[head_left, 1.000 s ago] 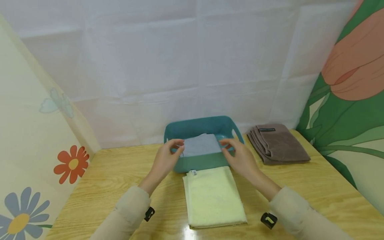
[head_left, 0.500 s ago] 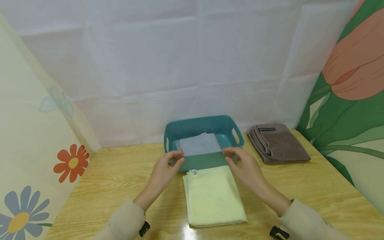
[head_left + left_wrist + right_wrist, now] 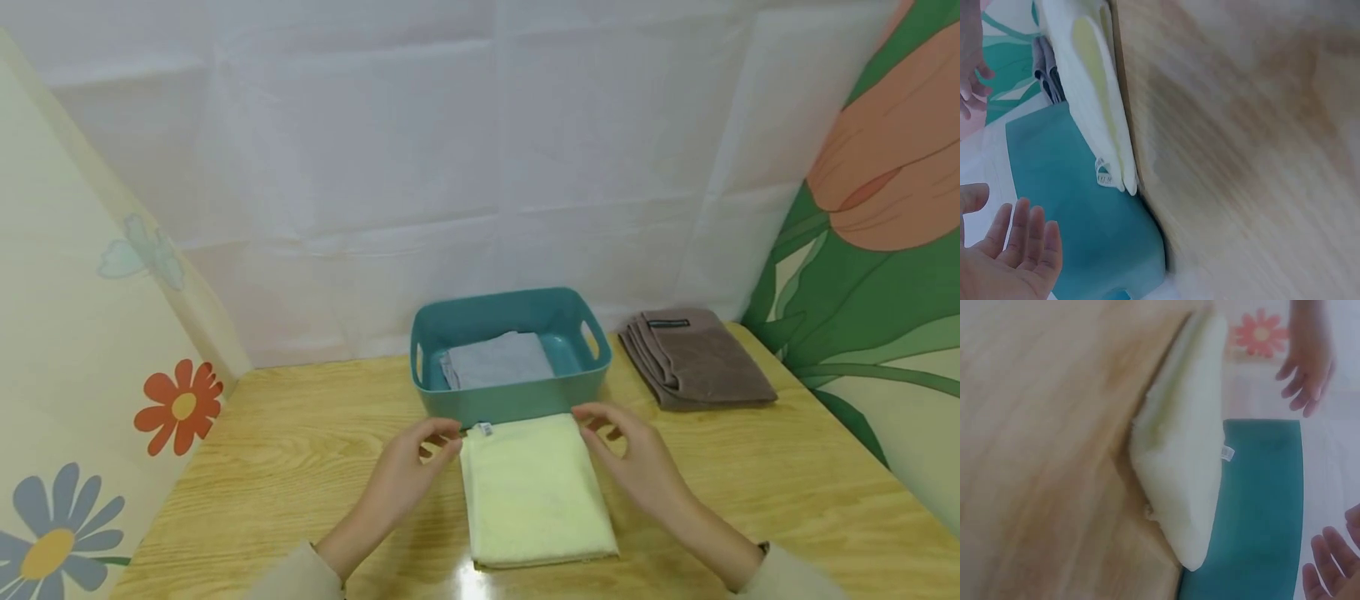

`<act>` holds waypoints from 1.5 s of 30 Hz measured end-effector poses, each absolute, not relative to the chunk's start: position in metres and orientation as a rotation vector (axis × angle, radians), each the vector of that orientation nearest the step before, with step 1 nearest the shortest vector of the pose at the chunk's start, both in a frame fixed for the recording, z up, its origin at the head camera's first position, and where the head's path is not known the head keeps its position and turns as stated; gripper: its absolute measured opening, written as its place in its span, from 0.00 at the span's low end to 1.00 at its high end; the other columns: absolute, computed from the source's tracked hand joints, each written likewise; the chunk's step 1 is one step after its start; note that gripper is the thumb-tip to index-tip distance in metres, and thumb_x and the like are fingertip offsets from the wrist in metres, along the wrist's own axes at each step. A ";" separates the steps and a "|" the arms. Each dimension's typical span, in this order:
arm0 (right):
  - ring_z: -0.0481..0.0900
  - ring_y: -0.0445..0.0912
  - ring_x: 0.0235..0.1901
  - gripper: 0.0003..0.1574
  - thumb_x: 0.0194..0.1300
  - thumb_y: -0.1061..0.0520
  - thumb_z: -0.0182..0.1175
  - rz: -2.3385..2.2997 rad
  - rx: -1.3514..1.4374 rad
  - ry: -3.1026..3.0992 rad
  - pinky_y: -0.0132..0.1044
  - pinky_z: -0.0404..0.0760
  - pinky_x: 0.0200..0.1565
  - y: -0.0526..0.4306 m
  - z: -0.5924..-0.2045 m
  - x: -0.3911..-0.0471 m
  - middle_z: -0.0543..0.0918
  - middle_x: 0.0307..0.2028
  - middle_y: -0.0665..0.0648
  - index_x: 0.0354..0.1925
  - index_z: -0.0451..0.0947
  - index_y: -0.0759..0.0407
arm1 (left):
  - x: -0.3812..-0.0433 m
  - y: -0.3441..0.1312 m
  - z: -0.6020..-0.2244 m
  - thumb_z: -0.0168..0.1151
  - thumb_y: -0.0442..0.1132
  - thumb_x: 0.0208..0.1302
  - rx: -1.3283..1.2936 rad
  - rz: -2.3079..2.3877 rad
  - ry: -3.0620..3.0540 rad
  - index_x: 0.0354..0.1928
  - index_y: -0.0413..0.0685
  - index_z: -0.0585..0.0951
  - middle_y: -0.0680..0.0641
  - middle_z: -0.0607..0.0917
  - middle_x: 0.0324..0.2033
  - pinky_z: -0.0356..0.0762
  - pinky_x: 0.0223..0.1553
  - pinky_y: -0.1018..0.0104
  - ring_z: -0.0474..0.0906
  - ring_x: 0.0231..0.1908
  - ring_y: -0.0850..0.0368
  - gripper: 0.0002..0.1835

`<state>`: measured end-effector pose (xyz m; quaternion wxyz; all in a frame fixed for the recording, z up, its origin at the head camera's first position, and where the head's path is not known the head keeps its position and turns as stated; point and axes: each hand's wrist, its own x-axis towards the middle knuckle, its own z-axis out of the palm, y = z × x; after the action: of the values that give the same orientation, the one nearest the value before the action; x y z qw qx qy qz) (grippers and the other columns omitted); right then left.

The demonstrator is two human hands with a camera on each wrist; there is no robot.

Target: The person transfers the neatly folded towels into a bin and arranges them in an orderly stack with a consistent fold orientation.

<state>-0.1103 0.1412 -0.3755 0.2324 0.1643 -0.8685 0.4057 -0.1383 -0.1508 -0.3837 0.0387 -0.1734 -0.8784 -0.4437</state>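
Note:
A folded pale yellow towel (image 3: pixel 536 492) with a small white tag lies on the table, right in front of a teal basket (image 3: pixel 517 402). Inside the basket rests a folded light blue-grey cloth (image 3: pixel 501 361). My left hand (image 3: pixel 408 467) hovers by the towel's far left corner, its fingers loosely bent and holding nothing. By the far right corner is my right hand (image 3: pixel 633 454), likewise with nothing in it. Both wrist views show the hands above the towel's level, apart from it, with fingers spread: the left hand (image 3: pixel 1016 256) and the right hand (image 3: pixel 1335 562).
A folded brown towel (image 3: pixel 697 358) lies on the wooden table (image 3: pixel 315 433) to the right of the basket. Behind the table hangs a white cloth backdrop (image 3: pixel 390 167). Flower-painted panels stand at the left (image 3: pixel 82 375) and right (image 3: pixel 885 317).
Both hands have drawn back toward the body, from over the basket's sides to the far corners of the yellow towel. The basket, the cloth in it and both towels have stayed put.

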 end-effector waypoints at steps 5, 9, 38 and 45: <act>0.79 0.38 0.36 0.16 0.60 0.71 0.66 1.163 0.408 -2.390 0.37 0.79 0.36 0.144 -0.383 -0.101 0.85 0.40 0.49 0.46 0.83 0.59 | -0.126 -0.150 -0.391 0.65 0.42 0.68 -0.573 -1.373 -2.720 0.51 0.48 0.84 0.54 0.85 0.42 0.78 0.41 0.61 0.80 0.42 0.56 0.12; 0.79 0.37 0.36 0.15 0.60 0.70 0.66 1.223 0.372 -2.404 0.36 0.79 0.36 0.146 -0.389 -0.095 0.85 0.39 0.47 0.45 0.83 0.57 | -0.120 -0.150 -0.395 0.65 0.41 0.68 -0.540 -1.411 -2.725 0.50 0.46 0.84 0.55 0.85 0.41 0.78 0.41 0.61 0.80 0.41 0.57 0.12; 0.80 0.41 0.39 0.16 0.68 0.60 0.63 1.497 -0.116 -2.812 0.34 0.77 0.39 0.167 -0.415 -0.067 0.85 0.44 0.52 0.53 0.80 0.62 | -0.082 -0.152 -0.429 0.66 0.38 0.66 -0.335 -1.986 -2.804 0.55 0.35 0.78 0.45 0.82 0.48 0.78 0.42 0.59 0.78 0.43 0.53 0.19; 0.81 0.44 0.41 0.18 0.68 0.60 0.62 1.525 -0.130 -2.838 0.35 0.78 0.41 0.168 -0.420 -0.066 0.85 0.44 0.52 0.55 0.78 0.64 | -0.080 -0.149 -0.436 0.67 0.35 0.63 -0.311 -2.014 -2.790 0.57 0.28 0.75 0.40 0.81 0.50 0.77 0.42 0.63 0.76 0.45 0.49 0.24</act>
<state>-0.0665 0.1685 -0.4202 -0.0415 -0.0401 -0.8795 0.4724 -0.0796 -0.1490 -0.4356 -0.1561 -0.0890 -0.7977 -0.5757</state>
